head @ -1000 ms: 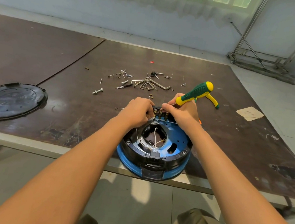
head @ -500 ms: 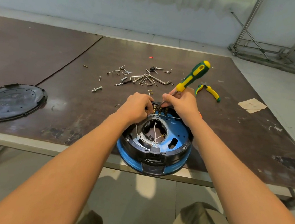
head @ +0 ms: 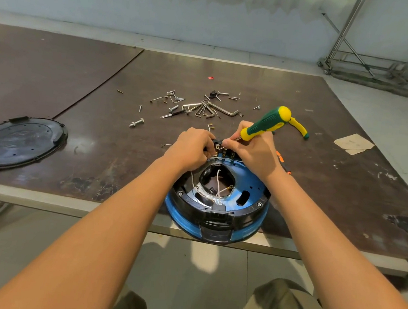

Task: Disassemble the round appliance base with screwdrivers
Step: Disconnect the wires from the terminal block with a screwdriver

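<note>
The round appliance base (head: 217,219) overhangs the table (head: 319,179) at its near edge, the left hand (head: 191,150) grasping its far rim, the right hand (head: 254,154) gripping a green-yellow screwdriver (head: 265,124) with its tip there, loose screws and hex keys (head: 202,108) beyond.

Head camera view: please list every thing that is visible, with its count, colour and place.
round appliance base: one, blue and black, near table edge
screwdriver: one, green and yellow, in right hand, tip at base's far rim
round cover: one, black, table's left
hex keys and screws: many, silver, mid-table
yellow handle: one, behind screwdriver
card scrap: one, beige, table's right
table: one, dark brown
metal frame: one, grey, floor, far right
left hand: one, holds base's far rim
right hand: one, grips screwdriver
</note>
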